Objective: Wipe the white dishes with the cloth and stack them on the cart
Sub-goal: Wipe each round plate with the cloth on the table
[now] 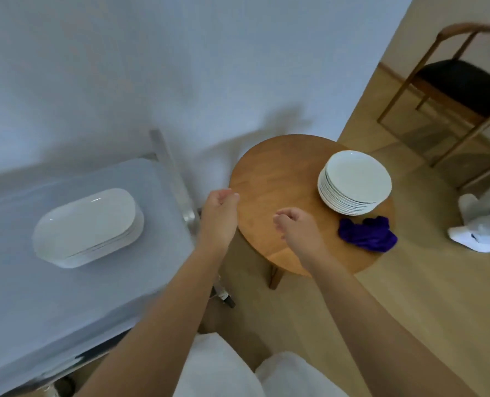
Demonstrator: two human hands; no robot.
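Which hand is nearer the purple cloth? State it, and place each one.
Right. The right hand hovers over the round wooden table, just left of the purple cloth. The left hand is farther left, at the table's left edge, beside the cart.

1 head-worn view looks steeply down, close over both forearms, onto round table point(278, 179) and cart point(14, 296).

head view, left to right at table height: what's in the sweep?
stack of oval dishes on the cart → left hand → right hand → stack of round plates on the round table → wooden chair
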